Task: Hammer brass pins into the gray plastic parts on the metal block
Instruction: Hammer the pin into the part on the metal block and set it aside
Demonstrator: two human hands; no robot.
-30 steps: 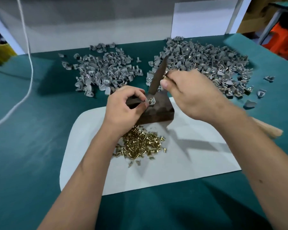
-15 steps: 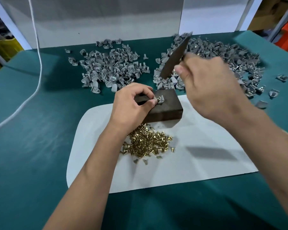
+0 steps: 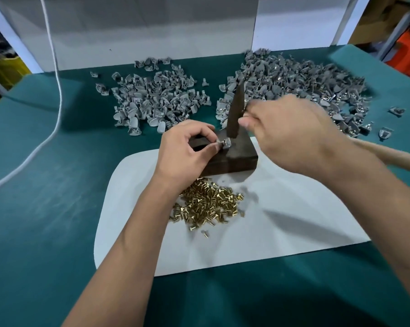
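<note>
A dark metal block [image 3: 232, 159] stands on a white mat [image 3: 282, 232]. My left hand [image 3: 185, 156] pinches a small gray plastic part [image 3: 224, 143] on top of the block between thumb and fingers. My right hand [image 3: 291, 135] grips a hammer close to its dark head [image 3: 236, 109], and the head points down just above the part. The wooden handle [image 3: 388, 154] sticks out to the right behind my wrist. A heap of brass pins [image 3: 208, 204] lies on the mat in front of the block.
Two heaps of gray plastic parts lie on the green table, one at the back middle [image 3: 157, 102] and a larger one at the back right [image 3: 293, 86]. A few loose parts [image 3: 397, 110] sit far right. A white cord [image 3: 55, 90] runs down the left side.
My right hand has brought the hammer head down from its raised position to just above the part on the block. My left hand has kept its pinch on the part.
</note>
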